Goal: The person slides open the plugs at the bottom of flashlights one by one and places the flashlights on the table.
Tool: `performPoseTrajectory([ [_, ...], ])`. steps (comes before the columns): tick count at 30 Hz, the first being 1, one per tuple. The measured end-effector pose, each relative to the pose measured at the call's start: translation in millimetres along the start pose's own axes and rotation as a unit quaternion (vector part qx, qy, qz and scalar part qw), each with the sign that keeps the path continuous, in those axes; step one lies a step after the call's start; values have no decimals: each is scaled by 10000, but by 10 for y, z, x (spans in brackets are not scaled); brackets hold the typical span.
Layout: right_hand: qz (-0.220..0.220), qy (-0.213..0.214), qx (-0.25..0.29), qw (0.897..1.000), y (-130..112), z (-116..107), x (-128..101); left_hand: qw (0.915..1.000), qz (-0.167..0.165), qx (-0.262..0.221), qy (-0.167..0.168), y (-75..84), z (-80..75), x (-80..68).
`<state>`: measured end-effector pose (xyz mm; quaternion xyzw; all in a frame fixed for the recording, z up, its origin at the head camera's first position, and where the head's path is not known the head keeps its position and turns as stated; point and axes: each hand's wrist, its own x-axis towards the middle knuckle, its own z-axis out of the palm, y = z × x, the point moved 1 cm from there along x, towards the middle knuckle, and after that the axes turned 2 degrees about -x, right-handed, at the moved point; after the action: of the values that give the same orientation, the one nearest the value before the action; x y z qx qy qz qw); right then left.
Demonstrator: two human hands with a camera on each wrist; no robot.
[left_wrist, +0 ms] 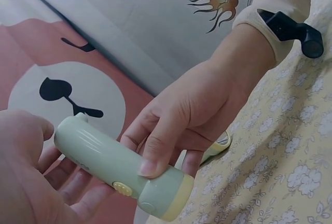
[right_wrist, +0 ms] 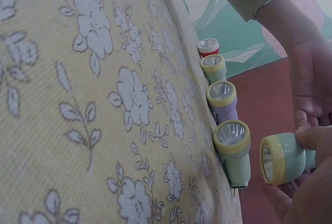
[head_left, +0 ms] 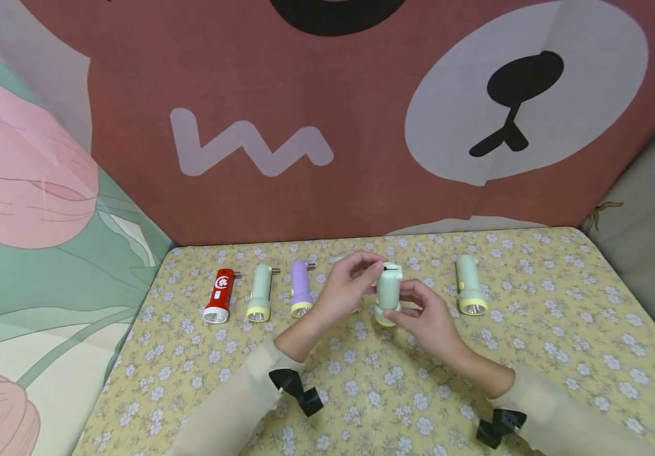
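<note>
Pale green plastic makes up the flashlight point(head_left: 387, 292) that is held between both hands above the middle of the flowered tablecloth point(head_left: 561, 354). Its long axis runs roughly away from the person in the head view — the yellow-rimmed lens end is turned toward the person and slightly down, and the plug end is turned toward the bear-patterned backdrop point(head_left: 362, 126). In the right wrist view the lens point(right_wrist: 267, 163) is seen facing the table edge.

The right hand point(head_left: 427, 320) is curled around the lower body near the lens, with the thumb laid over the barrel beside the small yellow switch point(left_wrist: 123, 187). The left hand point(head_left: 346, 288) is closed on the far end, its fingertips pinching the top of the flashlight by the plug; the fingers are bent, not spread.

Four other torches are laid on the cloth with lenses toward the person: a red flashlight point(head_left: 218, 296), a green flashlight point(head_left: 260, 292) and a purple flashlight point(head_left: 301, 289) in a row to the left, another partly hidden behind the left hand in the head view, and a further green one point(head_left: 468, 286) to the right — well apart from the hands.
</note>
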<state>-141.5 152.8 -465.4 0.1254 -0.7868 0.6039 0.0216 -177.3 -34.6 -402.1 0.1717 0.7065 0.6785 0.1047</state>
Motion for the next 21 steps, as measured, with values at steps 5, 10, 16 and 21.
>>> performPoseTrajectory([
  [5,-70,-13,53,10000,-16,15,-1,9990,-332,-279,77,52,-9,3],
  [10,-161,-41,54,9998,-9,39,-3,9969,-671,-405,83,66,-27,5],
  [16,-339,-19,171,9993,-4,72,-7,9949,-881,-482,-44,89,-52,24],
  [21,-518,41,289,9982,14,92,-5,9957,-808,-385,-225,95,-57,41],
])
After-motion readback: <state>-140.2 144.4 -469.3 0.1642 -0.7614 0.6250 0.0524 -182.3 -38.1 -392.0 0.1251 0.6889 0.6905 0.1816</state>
